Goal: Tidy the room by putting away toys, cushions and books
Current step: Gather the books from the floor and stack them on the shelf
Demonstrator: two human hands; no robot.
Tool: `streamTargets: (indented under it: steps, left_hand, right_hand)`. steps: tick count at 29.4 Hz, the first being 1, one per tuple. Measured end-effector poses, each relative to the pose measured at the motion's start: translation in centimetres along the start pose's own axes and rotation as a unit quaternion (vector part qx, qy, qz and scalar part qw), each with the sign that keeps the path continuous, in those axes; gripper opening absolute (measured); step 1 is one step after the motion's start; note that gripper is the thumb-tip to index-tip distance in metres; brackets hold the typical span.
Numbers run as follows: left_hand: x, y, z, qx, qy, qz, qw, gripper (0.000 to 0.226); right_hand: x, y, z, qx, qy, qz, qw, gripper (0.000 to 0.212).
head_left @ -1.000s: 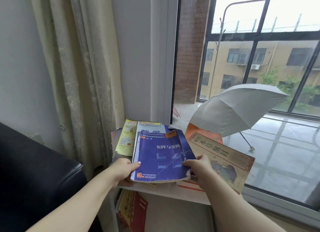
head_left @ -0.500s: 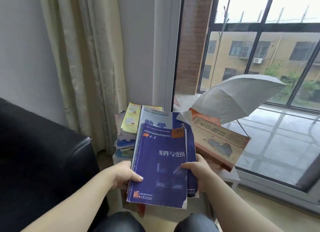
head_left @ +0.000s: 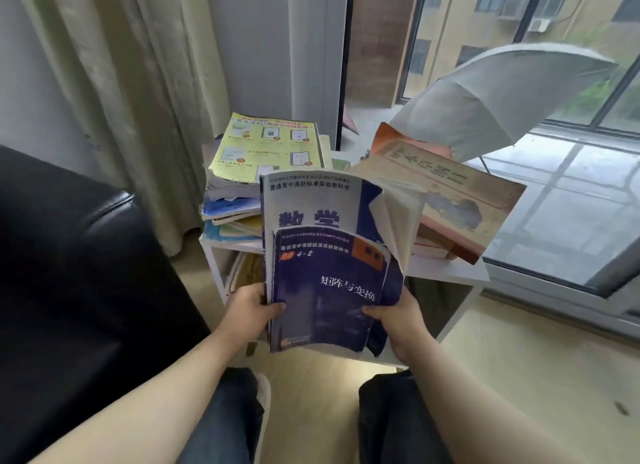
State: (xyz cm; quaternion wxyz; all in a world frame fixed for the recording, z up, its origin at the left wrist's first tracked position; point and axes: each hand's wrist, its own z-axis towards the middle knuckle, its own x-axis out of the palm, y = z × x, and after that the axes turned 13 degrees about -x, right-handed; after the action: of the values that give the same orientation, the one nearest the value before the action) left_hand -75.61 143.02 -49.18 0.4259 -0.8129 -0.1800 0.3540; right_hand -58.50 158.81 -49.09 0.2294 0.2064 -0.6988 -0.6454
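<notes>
I hold two blue books upright in front of me, off the shelf. The dark blue book (head_left: 332,290) is in front; a larger white and blue book (head_left: 311,203) stands behind it with its pages fanned at the right. My left hand (head_left: 251,313) grips their left edge and my right hand (head_left: 398,316) grips the lower right. Behind them on the white shelf unit (head_left: 446,271) lie a stack topped by a yellow-green booklet (head_left: 268,148) and a tan old-style book (head_left: 450,200) on the right.
A black leather sofa arm (head_left: 76,255) is at my left. A beige curtain (head_left: 114,82) hangs behind the shelf. An open grey umbrella (head_left: 502,92) sits beyond the window glass. More books show on the lower shelf (head_left: 242,273). My knees are below.
Both hands have lifted the two blue books off the shelf top and drawn them toward me, tilting them upright. My view has dropped lower.
</notes>
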Motion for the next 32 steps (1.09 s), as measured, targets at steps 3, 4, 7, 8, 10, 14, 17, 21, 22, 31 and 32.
streamTargets:
  steps: [3,4,7,8,10,14,17,21,22,31,32]
  left_hand:
    - [0.8,0.2,1.6,-0.012,-0.040,0.013,0.999,0.026]
    - [1.1,0.2,2.3,-0.012,-0.053,0.006,0.999,0.032]
    - [2.3,0.2,4.0,-0.033,-0.058,-0.053,0.996,0.038]
    - [2.7,0.2,4.5,-0.043,-0.056,-0.058,0.996,0.036]
    - [3.4,0.3,5.7,-0.076,-0.059,-0.012,0.995,0.034]
    - [4.0,0.1,6.4,-0.100,-0.067,0.028,0.992,0.036]
    - [3.9,0.3,7.2,-0.120,-0.076,0.003,0.990,0.042]
    - [3.7,0.6,7.3,-0.149,-0.072,0.000,0.986,0.057]
    - [3.8,0.6,7.2,-0.134,-0.058,0.016,0.989,0.053]
    - [4.5,0.7,7.4,-0.106,-0.013,0.129,0.986,0.051]
    - [4.6,0.7,7.4,-0.098,-0.013,0.134,0.986,0.048]
  right_hand:
    - [-0.1,-0.5,1.6,-0.005,-0.019,-0.023,1.000,0.034]
    - [-0.1,-0.9,2.2,-0.005,-0.022,-0.033,0.999,0.031]
    - [-0.4,-3.0,3.7,0.018,-0.025,-0.074,0.997,0.031]
    - [-0.6,-3.5,4.1,0.031,-0.033,-0.083,0.996,0.028]
    - [-0.9,-4.5,5.2,0.058,-0.056,-0.104,0.991,0.016]
    - [-0.7,-5.1,6.2,0.081,-0.074,-0.098,0.989,0.021]
    - [-0.3,-5.5,7.0,0.099,-0.081,-0.076,0.989,0.020]
    - [0.2,-5.9,7.0,0.124,-0.055,-0.075,0.988,0.018]
    - [0.4,-5.8,6.8,0.134,-0.047,-0.073,0.987,0.020]
    - [0.6,-5.7,6.9,0.117,-0.066,-0.095,0.986,0.042]
    - [0.7,-5.6,7.0,0.112,-0.068,-0.090,0.987,0.043]
